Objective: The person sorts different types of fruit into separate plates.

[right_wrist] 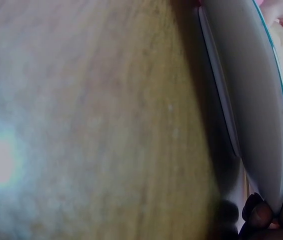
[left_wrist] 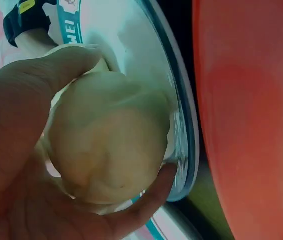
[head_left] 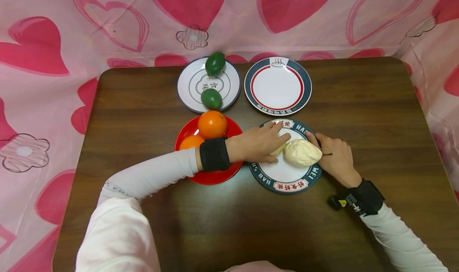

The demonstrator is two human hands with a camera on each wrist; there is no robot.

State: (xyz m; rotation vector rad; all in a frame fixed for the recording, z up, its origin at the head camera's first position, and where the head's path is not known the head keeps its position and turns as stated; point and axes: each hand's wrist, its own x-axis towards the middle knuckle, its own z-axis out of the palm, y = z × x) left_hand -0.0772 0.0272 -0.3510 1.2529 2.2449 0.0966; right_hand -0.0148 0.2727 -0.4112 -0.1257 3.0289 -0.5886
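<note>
A pale cream pear with a thin dark stem lies on a white plate with a dark green lettered rim. Beside it, my left hand reaches over the plate's left part and grips a second pale pear, mostly hidden under the hand in the head view. In the left wrist view, thumb and fingers curve round this fruit. My right hand holds the plate's right edge, its thumb side by the stem. The right wrist view shows fingertips at the plate's underside.
Under my left forearm stands a red plate with oranges. Behind it, a white plate bears two green avocado-like fruits. A white plate with a blue rim is at the back. The brown table meets a heart-patterned cloth.
</note>
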